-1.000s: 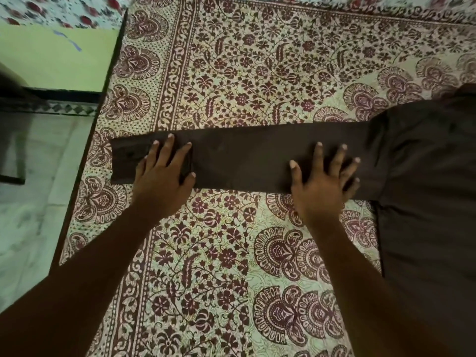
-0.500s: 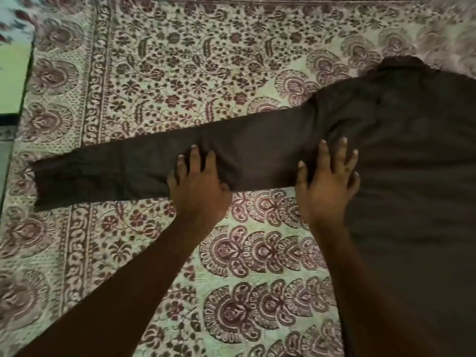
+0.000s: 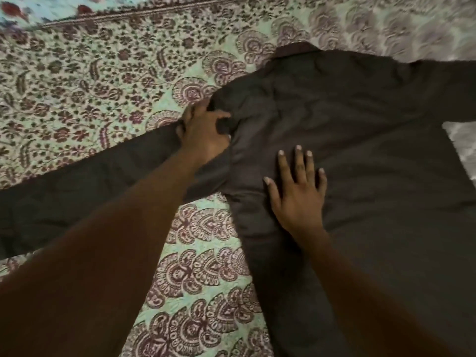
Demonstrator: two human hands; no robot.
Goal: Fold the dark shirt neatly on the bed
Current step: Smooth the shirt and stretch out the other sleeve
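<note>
Bed surface: a printed bedspread (image 3: 108, 73), pale green with maroon floral and paisley motifs, fills most of the view. At the top left corner is a strip of a second cloth (image 3: 38, 6), light blue with red flowers, blurred.

Dark shirt (image 3: 373, 163) lies spread on the bedspread, right of centre. Its collar (image 3: 296, 48) is at the far end, and the hem runs toward the person and out of frame. One sleeve (image 3: 85, 191) stretches long to the person's left, flat on the bedspread, its end past the frame edge. The other sleeve (image 3: 453, 83) extends right and leaves the frame.

Left hand (image 3: 203, 132): at the shoulder seam, where the long sleeve joins the body. Fingers are curled, with a small bunch of dark fabric gripped between thumb and fingers. The cloth is puckered there. The forearm crosses over the sleeve.

Right hand (image 3: 298, 191): palm down on the shirt's body, just inside the side edge below the armpit. Fingers are straight and spread, pressing flat, with nothing gripped.

The two hands are near each other but not touching. Motion blur is heaviest along the far edge, and the fabric weave is not readable.
</note>
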